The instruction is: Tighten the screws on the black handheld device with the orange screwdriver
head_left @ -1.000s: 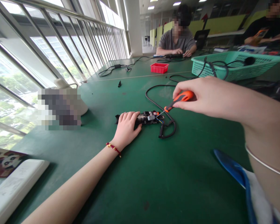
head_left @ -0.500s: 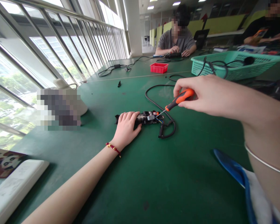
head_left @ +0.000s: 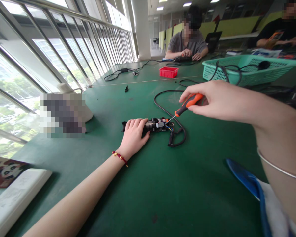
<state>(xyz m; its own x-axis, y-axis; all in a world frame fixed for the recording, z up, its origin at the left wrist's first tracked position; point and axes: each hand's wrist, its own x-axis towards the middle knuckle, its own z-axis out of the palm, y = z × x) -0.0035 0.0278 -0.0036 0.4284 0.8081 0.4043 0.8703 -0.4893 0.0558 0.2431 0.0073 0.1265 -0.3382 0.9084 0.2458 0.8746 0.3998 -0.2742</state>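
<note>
A small opened black device (head_left: 158,125) with bare wires and metal parts lies on the green table (head_left: 162,191). My left hand (head_left: 133,135) lies over its left end, fingers wrapped on it and pressing it down. My right hand (head_left: 217,98) is closed on an orange-and-black screwdriver (head_left: 187,103), whose thin tip points down-left to the device's right end. A black cable (head_left: 174,130) runs from the device in a loop across the table.
A teal basket (head_left: 249,70) with cables stands at the back right, a small red tray (head_left: 168,72) behind. Two people sit at the far end. A white box (head_left: 12,197) lies near left, a blue-and-white object (head_left: 251,187) near right. Windows run along the left.
My right hand has shifted slightly left and tilted the screwdriver a little steeper, its tip staying at the device. My left hand has not moved.
</note>
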